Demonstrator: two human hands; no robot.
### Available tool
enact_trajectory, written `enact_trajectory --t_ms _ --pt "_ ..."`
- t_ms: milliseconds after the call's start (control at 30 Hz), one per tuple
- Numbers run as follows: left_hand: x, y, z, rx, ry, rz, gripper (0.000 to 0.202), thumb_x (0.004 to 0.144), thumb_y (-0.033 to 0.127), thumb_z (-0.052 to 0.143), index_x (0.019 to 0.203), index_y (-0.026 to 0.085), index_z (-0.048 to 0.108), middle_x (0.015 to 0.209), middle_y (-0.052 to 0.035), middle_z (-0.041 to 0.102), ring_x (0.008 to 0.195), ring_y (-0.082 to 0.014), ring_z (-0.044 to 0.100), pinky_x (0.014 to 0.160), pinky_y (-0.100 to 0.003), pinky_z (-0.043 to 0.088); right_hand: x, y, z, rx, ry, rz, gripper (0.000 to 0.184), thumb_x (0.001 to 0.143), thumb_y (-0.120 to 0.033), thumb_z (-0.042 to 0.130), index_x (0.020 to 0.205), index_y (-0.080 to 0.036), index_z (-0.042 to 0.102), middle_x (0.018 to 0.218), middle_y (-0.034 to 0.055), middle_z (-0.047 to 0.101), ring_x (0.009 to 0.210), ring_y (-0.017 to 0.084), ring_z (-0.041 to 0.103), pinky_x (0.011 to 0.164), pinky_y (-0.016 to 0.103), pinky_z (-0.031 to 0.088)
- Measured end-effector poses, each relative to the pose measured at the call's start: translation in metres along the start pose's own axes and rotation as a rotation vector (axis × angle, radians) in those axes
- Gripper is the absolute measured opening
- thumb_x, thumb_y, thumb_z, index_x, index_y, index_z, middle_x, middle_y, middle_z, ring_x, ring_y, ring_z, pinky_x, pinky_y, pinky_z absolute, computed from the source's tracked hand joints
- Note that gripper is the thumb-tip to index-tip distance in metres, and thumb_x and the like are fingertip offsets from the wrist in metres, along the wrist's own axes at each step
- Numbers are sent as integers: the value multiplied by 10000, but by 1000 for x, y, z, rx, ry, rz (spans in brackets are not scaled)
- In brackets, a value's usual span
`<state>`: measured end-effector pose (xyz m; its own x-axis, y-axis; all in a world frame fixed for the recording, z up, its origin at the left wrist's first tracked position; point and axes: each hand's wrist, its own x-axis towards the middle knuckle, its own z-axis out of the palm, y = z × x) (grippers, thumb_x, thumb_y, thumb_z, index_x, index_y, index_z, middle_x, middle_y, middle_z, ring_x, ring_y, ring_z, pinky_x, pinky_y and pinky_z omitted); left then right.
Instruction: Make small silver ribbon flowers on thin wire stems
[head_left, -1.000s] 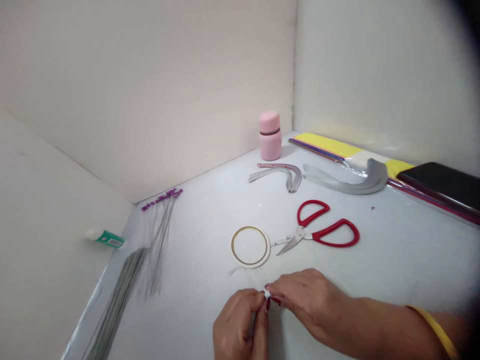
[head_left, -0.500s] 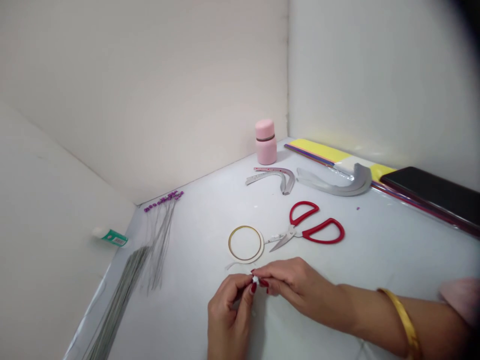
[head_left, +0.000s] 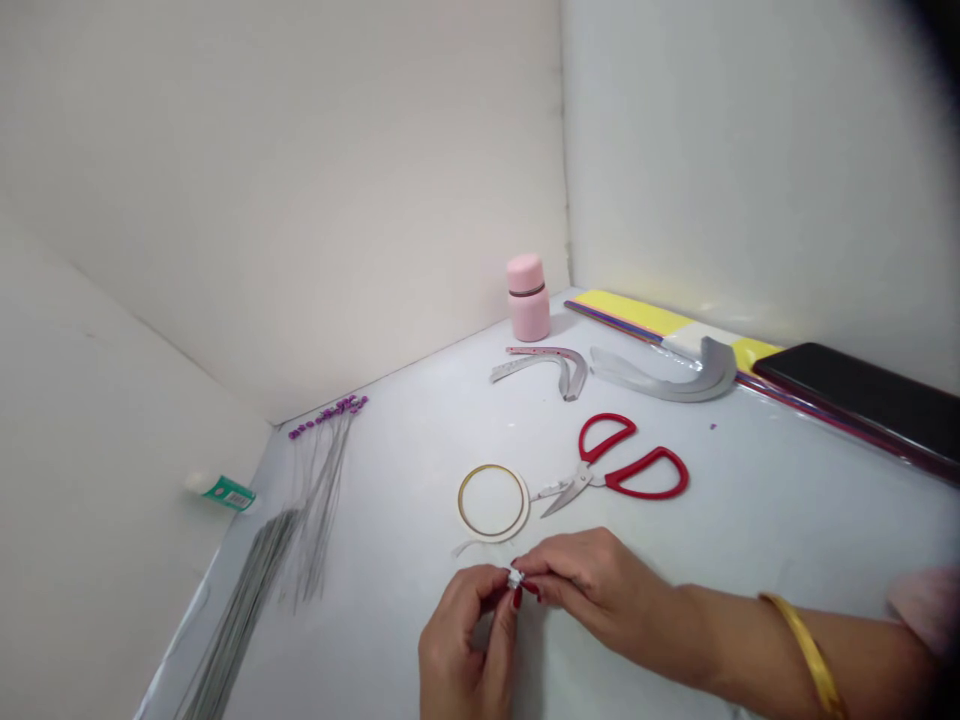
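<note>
My left hand [head_left: 465, 645] and my right hand [head_left: 592, 590] meet low in the middle of the view, fingertips pinched together on one tiny silvery piece [head_left: 515, 578]. Both hands hover just above the white table [head_left: 787, 500]. A thin roll of tape [head_left: 493, 501] lies right behind them, with a loose end trailing toward my fingers. Red-handled scissors [head_left: 611, 470] lie to its right, blades pointing at the roll. A gold bangle [head_left: 806, 655] is on my right wrist.
A pink jar [head_left: 528, 297] stands in the back corner. Curved grey strips [head_left: 547, 362] and a wider curved grey band [head_left: 667, 368] lie before it. Coloured sheets [head_left: 637, 315] and a dark phone [head_left: 855, 395] line the right wall. Thin wires [head_left: 247, 590] with purple beads [head_left: 330, 410] and a green-labelled tube [head_left: 225, 492] lie left.
My hands stay pinched on the small piece, with the fingers shifting slightly round it. The view has drifted, so the things on the table sit a little further left and lower.
</note>
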<state>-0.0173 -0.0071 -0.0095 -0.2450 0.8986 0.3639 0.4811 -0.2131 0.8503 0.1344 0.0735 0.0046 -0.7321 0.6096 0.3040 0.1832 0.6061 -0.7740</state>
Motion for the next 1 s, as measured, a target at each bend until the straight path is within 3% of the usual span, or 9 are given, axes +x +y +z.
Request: enact_trajectory --t_ms 167,433,533,600,733,833,1000 --pt "-1 -7 1 78 -9 100 150 793 121 513 828 233 607 752 16 647 672 -95 607 647 -161 452 -2 6 3 -40 2 -49 214 869 -155 426 953 -149 623 819 43 687 736 125 624 688 186 442" --pt "-2 -10 5 239 13 212 213 790 56 469 806 233 587 706 -3 642 632 -112 584 613 -169 432 -6 10 8 -135 -19 -32 250 893 -180 361 871 -163 610 716 38 652 645 140 592 614 222 421" --pt "1 -7 4 208 1 148 202 805 80 463 787 225 603 709 -10 647 643 -120 591 624 -180 434 -2 9 7 -125 -35 -6 251 886 -186 367 841 -155 612 690 38 640 615 136 576 591 221 415" --pt "4 -5 2 131 -30 33 166 822 141 472 770 219 609 704 -9 645 639 -123 592 613 -188 435 2 7 4 -56 -55 46 231 876 -185 392 842 -155 619 679 29 636 600 122 570 579 203 417" --pt "7 -2 -4 -10 -81 -207 120 819 262 518 779 198 611 706 -13 649 648 -139 594 613 -208 445 4 4 0 101 -72 159 243 875 -168 393 1020 -152 588 656 11 623 597 101 578 588 171 437" --pt "8 1 -5 -49 -103 -220 130 821 271 517 795 195 619 729 -18 660 670 -145 592 636 -219 444 3 3 0 101 -88 108 278 884 -167 373 1084 -152 566 685 17 621 616 103 576 618 180 442" --pt "4 3 0 -59 -82 -146 144 836 250 492 827 201 626 796 -36 665 703 -151 606 660 -235 456 2 0 0 65 -77 62 255 895 -191 375 936 -161 626 675 9 612 605 96 558 593 166 419"
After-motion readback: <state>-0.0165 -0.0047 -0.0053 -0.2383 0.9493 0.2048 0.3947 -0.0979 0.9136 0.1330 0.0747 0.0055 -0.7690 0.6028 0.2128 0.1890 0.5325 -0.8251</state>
